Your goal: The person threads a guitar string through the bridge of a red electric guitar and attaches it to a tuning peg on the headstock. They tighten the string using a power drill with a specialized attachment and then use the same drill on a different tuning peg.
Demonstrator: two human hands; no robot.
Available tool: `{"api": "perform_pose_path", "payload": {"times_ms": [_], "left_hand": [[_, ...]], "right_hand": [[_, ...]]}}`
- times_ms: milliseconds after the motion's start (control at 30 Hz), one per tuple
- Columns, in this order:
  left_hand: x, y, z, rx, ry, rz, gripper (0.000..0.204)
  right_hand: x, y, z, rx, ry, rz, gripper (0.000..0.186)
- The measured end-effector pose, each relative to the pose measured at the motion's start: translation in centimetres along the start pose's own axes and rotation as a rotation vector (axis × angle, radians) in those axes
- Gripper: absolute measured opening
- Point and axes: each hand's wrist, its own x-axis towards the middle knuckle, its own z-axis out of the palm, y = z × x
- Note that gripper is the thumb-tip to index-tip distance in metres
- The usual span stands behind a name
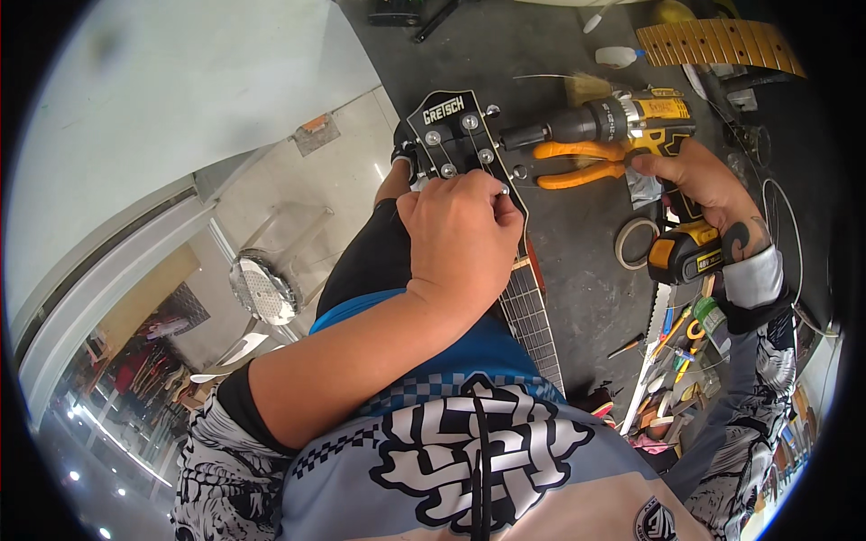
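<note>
A guitar's black headstock [460, 135] with silver tuners points away from me, and its fretted neck [534, 326] runs back toward my body. My left hand [465, 230] is closed over the lower part of the headstock. Thumb and forefinger pinch together beside a small shiny metal bit, and what they hold is mostly hidden. On the right, my right hand [708, 185] wraps the grip of a yellow and black cordless drill [657, 113]. The drill's chuck points left, toward the headstock. Just below it lie pliers with orange handles [582, 174].
The dark worktop [577, 234] carries a tape roll [637, 243], a brush [588, 88], a white-bladed saw [651, 338] and several scattered hand tools. A loose fretted neck [722, 43] lies at the far right. Left of the worktop, a clear stool [263, 287] stands on the tiled floor.
</note>
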Motion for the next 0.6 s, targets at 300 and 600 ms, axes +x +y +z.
{"api": "perform_pose_path", "payload": {"times_ms": [300, 600], "left_hand": [[0.3, -0.3, -0.2, -0.127, -0.004, 0.001, 0.009], [0.1, -0.4, -0.2, -0.126, -0.05, 0.006, 0.017]], "right_hand": [[-0.9, -0.7, 0.5, -0.037, 0.02, 0.034, 0.037], [-0.1, 1.2, -0.2, -0.152, -0.009, -0.022, 0.048]]}}
